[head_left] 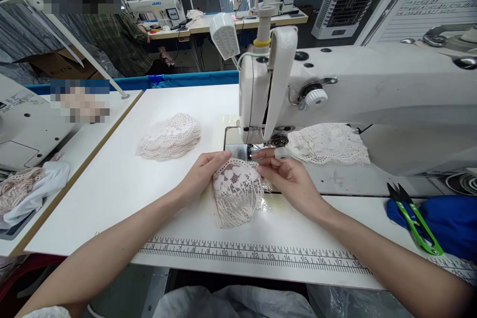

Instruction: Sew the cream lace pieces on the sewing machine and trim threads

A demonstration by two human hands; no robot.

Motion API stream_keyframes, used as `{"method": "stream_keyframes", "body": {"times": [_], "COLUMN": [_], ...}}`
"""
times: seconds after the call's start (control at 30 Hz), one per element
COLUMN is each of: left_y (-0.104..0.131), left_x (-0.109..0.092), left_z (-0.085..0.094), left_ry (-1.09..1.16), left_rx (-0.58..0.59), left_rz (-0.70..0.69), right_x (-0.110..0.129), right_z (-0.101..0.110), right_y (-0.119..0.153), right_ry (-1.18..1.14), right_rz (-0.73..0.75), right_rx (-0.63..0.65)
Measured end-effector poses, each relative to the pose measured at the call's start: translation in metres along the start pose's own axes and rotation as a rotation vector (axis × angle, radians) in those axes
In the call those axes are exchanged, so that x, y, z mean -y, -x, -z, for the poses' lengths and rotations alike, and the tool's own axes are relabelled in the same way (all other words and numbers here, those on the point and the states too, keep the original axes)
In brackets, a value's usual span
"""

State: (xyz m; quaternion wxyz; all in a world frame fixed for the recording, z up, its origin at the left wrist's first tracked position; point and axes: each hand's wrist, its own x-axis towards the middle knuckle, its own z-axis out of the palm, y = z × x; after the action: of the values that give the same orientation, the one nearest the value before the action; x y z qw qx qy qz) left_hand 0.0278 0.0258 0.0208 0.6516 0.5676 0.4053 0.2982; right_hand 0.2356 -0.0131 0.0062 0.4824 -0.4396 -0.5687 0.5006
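Note:
A cream lace piece with fringe [238,191] lies in front of the sewing machine's presser foot [250,151]. My left hand [203,174] pinches its upper left edge between thumb and fingers. At the upper right corner, my right hand [288,176] grips the lace with thumb and fingertips, close beside the needle area. A white wrap [282,153] sits on one right finger. Left of the machine rests a stack of cream lace pieces [169,136]. More cream lace [328,144] lies under the machine arm [357,84].
Green-handled scissors [417,221] lie on blue cloth [450,223] at the right. A printed ruler [253,253] runs along the table's front edge. At the left stands another machine [30,124] with fabric [37,189] by it. A person in a plaid shirt [115,39] sits beyond.

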Motion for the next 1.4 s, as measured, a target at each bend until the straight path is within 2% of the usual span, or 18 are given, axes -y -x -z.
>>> {"method": "stream_keyframes", "body": {"times": [0.17, 0.27, 0.33, 0.47, 0.57, 0.67, 0.7, 0.8, 0.87, 0.97, 1.03, 1.1, 1.27, 1.4], "left_y": [0.002, 0.003, 0.003, 0.005, 0.008, 0.009, 0.009, 0.011, 0.013, 0.012, 0.01, 0.009, 0.01, 0.008], "left_x": [-0.008, -0.011, -0.011, -0.007, -0.003, 0.0, 0.0, -0.001, -0.001, 0.001, 0.004, 0.007, 0.011, 0.012], "left_z": [0.0, -0.003, -0.005, -0.009, -0.012, -0.012, -0.011, -0.011, -0.012, -0.014, -0.015, -0.015, -0.015, -0.014], "left_ry": [-0.211, -0.305, -0.301, -0.254, -0.289, -0.295, -0.287, -0.271, -0.242, -0.093, 0.011, 0.058, 0.098, 0.149], "left_rx": [0.218, 0.296, 0.306, 0.247, 0.212, 0.207, 0.198, 0.218, 0.233, 0.256, 0.293, 0.302, 0.291, 0.293], "left_rz": [0.024, 0.035, 0.041, 0.052, 0.048, 0.021, 0.015, 0.006, 0.007, 0.046, 0.062, 0.045, 0.021, 0.026], "right_x": [-0.001, 0.0, 0.0, 0.001, 0.007, 0.017, 0.022, 0.036, 0.044, 0.049, 0.048, 0.047, 0.048, 0.049], "right_z": [-0.003, -0.004, -0.003, 0.002, 0.006, 0.015, 0.02, 0.039, 0.058, 0.088, 0.102, 0.106, 0.096, 0.097], "right_y": [0.003, 0.004, 0.003, -0.003, -0.007, -0.006, -0.003, 0.02, 0.044, 0.074, 0.086, 0.092, 0.091, 0.088], "right_ry": [0.0, -0.012, -0.013, 0.075, 0.376, 0.919, 1.029, 1.279, 1.452, 1.604, 1.798, 1.867, 1.866, 1.859], "right_rz": [-0.014, -0.008, -0.003, 0.085, 0.141, 0.223, 0.213, 0.094, -0.02, -0.152, -0.466, -0.6, -0.623, -0.659], "right_rx": [0.08, 0.134, 0.149, 0.113, 0.126, 0.161, 0.153, 0.081, -0.065, -0.208, -0.215, -0.192, -0.21, -0.26]}}
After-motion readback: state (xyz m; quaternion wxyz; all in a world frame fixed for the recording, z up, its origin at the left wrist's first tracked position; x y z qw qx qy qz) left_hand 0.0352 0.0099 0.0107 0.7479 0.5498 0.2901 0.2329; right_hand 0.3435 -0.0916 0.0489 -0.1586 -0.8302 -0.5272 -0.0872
